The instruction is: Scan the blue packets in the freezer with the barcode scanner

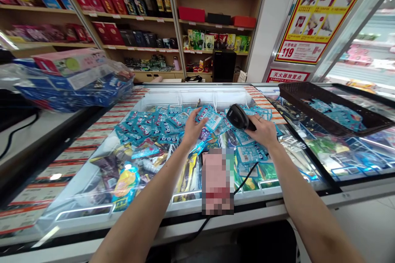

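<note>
Pinches a blue packet (pixel 212 117) in the left hand (pixel 194 126) at the centre of the frame, with a narrow grip on its left side and barcode showing. Holds a black scanner (pixel 237 116) in the right hand (pixel 263 132), just right of centre, with the grip closed round its handle. Reaches over a glass-topped freezer (pixel 256 217), among loose blue packets (pixel 168 126) spread mid-frame, near a dark tray (pixel 304 109) at right.
</note>
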`<action>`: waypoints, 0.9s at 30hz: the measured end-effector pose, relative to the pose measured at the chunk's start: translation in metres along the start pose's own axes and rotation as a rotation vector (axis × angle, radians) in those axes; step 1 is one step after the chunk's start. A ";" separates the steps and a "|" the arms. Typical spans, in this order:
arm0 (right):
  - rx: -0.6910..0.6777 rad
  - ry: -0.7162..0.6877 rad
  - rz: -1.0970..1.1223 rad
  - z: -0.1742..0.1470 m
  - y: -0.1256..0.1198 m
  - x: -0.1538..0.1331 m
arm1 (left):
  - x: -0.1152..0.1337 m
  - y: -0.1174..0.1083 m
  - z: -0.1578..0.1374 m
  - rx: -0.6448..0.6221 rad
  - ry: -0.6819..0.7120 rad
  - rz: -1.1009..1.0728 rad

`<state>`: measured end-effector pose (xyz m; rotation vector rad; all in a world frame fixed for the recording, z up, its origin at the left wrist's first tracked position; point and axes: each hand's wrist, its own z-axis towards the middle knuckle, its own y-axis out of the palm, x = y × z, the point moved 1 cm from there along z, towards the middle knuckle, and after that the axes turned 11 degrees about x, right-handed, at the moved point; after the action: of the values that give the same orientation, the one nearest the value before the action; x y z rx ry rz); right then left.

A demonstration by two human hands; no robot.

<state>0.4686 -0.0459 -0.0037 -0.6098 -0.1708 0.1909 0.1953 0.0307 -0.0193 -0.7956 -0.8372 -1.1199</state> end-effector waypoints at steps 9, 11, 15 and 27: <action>-0.056 -0.125 -0.003 0.021 -0.013 -0.024 | -0.025 -0.029 0.003 0.122 -0.098 -0.043; -0.104 -0.155 0.005 0.030 -0.014 -0.033 | -0.026 -0.030 0.004 0.103 -0.113 -0.078; -0.134 -0.150 0.019 0.034 -0.010 -0.048 | -0.025 -0.030 0.003 0.039 -0.135 -0.125; -0.111 -0.136 0.075 0.016 -0.002 -0.042 | -0.021 -0.027 -0.001 -0.019 -0.131 -0.118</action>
<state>0.4243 -0.0481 0.0063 -0.7148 -0.2921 0.2968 0.1655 0.0319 -0.0353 -0.8518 -0.9949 -1.1905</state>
